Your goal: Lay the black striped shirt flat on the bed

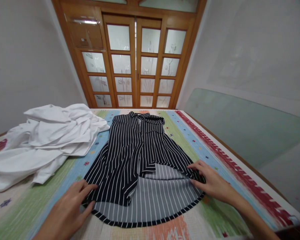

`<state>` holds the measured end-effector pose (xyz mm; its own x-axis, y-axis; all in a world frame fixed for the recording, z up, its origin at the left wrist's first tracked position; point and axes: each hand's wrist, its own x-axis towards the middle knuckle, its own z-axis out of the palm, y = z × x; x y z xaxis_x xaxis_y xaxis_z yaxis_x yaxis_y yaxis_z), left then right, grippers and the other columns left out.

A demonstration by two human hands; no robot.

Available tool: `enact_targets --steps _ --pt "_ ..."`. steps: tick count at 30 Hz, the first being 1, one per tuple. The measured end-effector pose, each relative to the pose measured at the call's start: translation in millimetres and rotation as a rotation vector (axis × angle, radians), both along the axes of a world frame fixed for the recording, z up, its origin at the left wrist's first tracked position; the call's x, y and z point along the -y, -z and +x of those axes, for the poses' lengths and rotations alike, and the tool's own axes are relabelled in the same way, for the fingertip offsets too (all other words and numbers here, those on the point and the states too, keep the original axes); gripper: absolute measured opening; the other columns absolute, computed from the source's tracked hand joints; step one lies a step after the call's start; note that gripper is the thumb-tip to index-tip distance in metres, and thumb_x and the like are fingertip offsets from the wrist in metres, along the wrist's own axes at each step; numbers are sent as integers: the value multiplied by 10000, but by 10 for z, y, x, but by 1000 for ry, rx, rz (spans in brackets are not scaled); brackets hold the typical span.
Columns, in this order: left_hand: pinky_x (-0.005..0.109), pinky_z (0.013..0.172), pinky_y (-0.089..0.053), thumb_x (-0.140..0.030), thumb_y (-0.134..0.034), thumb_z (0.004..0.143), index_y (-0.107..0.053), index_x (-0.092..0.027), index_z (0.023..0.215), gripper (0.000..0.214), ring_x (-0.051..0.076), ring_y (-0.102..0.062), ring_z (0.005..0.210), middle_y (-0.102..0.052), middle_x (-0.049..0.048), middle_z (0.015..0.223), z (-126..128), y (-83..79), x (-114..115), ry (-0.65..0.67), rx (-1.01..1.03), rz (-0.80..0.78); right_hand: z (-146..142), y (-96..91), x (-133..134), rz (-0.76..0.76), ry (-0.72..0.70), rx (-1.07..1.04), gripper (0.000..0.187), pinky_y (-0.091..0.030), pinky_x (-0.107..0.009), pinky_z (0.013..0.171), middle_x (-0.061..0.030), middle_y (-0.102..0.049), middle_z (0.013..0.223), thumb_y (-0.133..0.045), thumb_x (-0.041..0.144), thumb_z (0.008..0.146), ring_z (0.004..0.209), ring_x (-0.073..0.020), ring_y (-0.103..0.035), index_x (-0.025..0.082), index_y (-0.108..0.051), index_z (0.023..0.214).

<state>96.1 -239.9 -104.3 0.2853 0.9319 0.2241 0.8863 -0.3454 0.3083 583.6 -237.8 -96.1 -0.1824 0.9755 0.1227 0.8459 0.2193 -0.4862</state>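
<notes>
A black shirt with white stripes (pixel 125 156) lies spread on the patterned cloth, its collar at the far end and its hem towards me. The front panels part near the bottom, so the greyish inside of the longer back panel (pixel 160 200) shows. At the lower left corner of the hem, my left hand (pixel 72 203) has thumb and fingers closed on the fabric. Over on the right corner, my right hand (pixel 208 178) grips the hem between thumb and fingers. Some fingertips are partly hidden by the cloth.
A heap of white garments (pixel 57 136) sits on the left of the colourful patterned cloth (pixel 225 213). Beyond the far edge stand wooden doors with glass panes (pixel 133 63). A pale green headboard-like panel (pixel 240 123) runs along the right wall.
</notes>
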Motion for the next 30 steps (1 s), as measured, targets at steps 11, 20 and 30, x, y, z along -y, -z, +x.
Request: enact_targets --steps 11,20,30 --pt "443 805 -493 -342 -502 899 -634 -161 914 225 277 -614 889 -662 109 908 1038 45 -129 268 -2 -122 -1012 57 -565 50 -282 54 465 -415 -458 962 -106 -581 1115 -612 231 833 1044 -264 -516 192 -554 1292" --pt "285 654 -408 -328 -480 879 -546 -197 800 167 161 -569 658 -592 -13 703 1068 -368 -292 296 252 -193 -1068 39 -636 200 -223 -117 107 -400 -395 894 -47 -534 931 -533 97 771 913 -211 -487 200 -559 772" --pt "268 611 -372 -353 -457 871 -508 -197 678 253 140 -498 599 -522 -29 620 1218 -590 -369 303 318 -96 -1352 -132 7 120 -761 190 159 -294 -267 529 -4 -581 681 -472 225 846 553 -127 -444 182 -562 721"
